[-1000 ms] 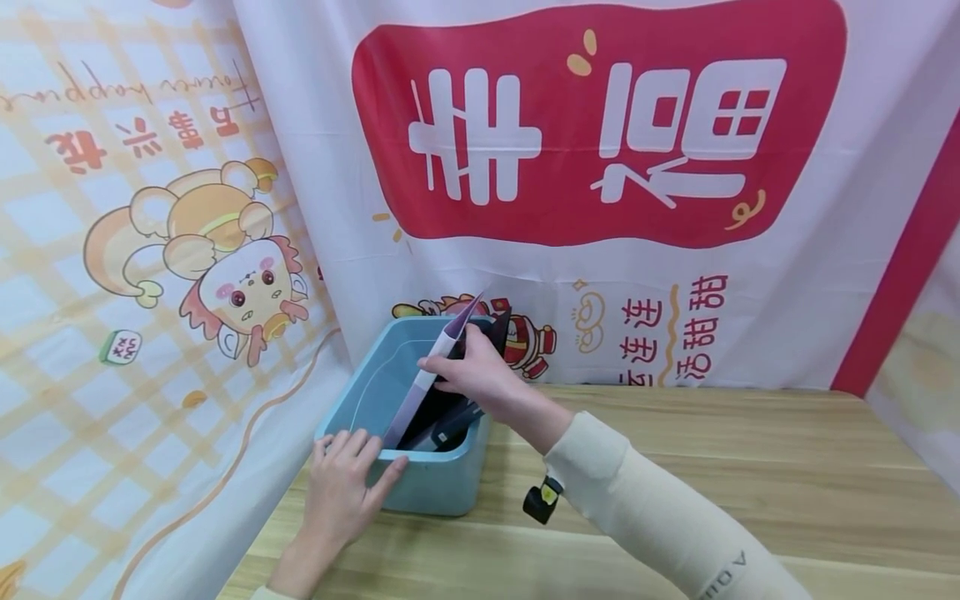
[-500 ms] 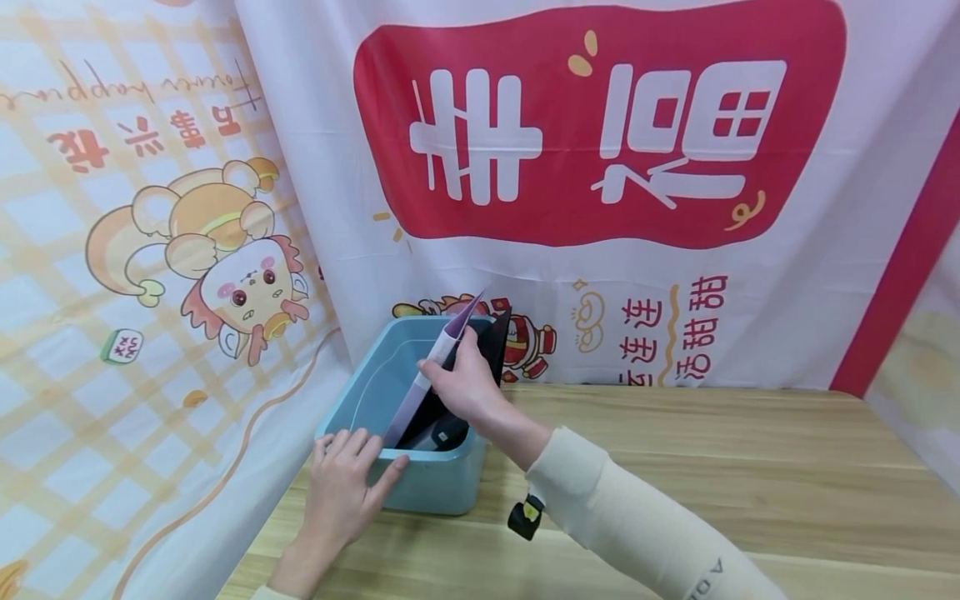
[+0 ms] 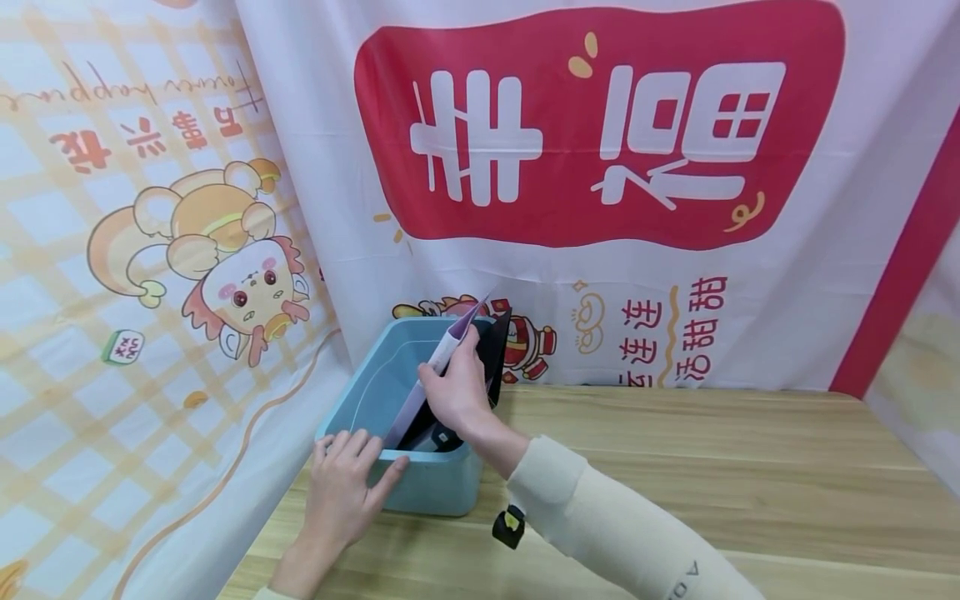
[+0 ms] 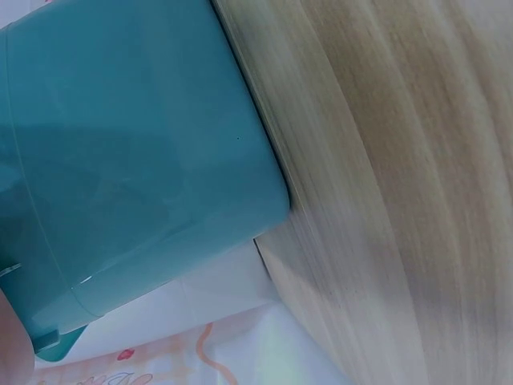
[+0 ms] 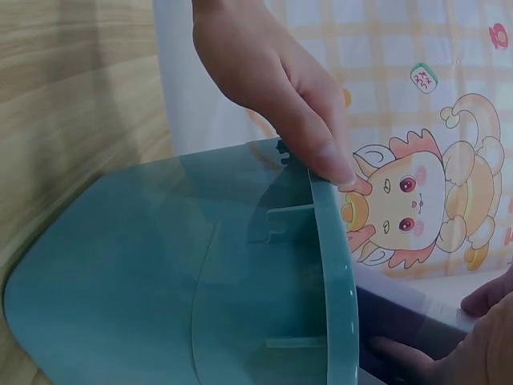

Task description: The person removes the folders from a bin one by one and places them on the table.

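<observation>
Right hand pinching purple-white folder inside teal bin — left hand flat, bracing near rim; next, I'm guessing, seating it upright.

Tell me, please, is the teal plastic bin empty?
No. The teal plastic bin holds dark items and a leaning purple-white sheet.

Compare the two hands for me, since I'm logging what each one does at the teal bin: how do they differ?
The left hand rests with straight fingers on the near rim of the teal bin, while the right hand reaches into it with curled fingers. The left hand holds nothing; the right hand grips a thin purple-and-white folder that leans tilted out of the bin. The right forearm wears a cream sleeve. Both hands are at the same bin on the wooden table.
</observation>
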The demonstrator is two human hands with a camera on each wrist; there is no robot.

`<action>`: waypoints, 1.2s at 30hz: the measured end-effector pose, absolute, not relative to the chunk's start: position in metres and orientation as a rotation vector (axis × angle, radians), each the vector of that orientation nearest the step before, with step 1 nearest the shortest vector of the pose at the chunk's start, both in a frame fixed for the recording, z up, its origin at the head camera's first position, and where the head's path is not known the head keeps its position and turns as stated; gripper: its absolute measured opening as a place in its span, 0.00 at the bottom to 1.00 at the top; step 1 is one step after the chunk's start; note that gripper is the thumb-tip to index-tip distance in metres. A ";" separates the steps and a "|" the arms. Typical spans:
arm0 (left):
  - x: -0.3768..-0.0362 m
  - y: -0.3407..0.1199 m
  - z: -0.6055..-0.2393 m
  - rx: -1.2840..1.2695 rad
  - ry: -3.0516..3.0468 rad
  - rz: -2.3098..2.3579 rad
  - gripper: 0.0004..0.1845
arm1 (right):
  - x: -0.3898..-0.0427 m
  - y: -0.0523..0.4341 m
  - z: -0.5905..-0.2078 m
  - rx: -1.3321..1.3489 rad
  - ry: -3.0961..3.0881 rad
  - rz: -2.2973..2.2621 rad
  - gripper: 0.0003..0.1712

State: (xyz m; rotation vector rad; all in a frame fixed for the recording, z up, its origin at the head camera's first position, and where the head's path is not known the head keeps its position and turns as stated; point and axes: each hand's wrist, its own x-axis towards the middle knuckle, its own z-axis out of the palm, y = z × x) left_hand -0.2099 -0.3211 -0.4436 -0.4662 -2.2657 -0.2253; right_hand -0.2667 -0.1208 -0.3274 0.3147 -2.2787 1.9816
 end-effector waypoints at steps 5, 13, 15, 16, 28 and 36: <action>-0.210 -0.322 -0.444 -0.466 -2.268 -0.225 0.19 | -0.264 -0.122 -0.325 0.324 -2.208 2.004 0.43; -0.210 -0.321 -0.444 -0.472 -2.252 -0.236 0.19 | -0.270 -0.113 -0.322 0.312 -2.071 1.989 0.28; -0.210 -0.321 -0.444 -0.472 -2.251 -0.237 0.19 | -0.271 -0.111 -0.321 0.309 -2.048 1.986 0.27; -0.210 -0.321 -0.444 -0.471 -2.252 -0.237 0.19 | -0.272 -0.109 -0.320 0.309 -2.038 1.983 0.27; -0.213 -0.322 -0.445 -0.470 -2.258 -0.235 0.19 | -0.276 -0.086 -0.307 0.379 -1.963 2.033 0.28; -0.213 -0.321 -0.446 -0.460 -2.267 -0.240 0.18 | -0.285 -0.063 -0.303 0.428 -1.964 2.068 0.28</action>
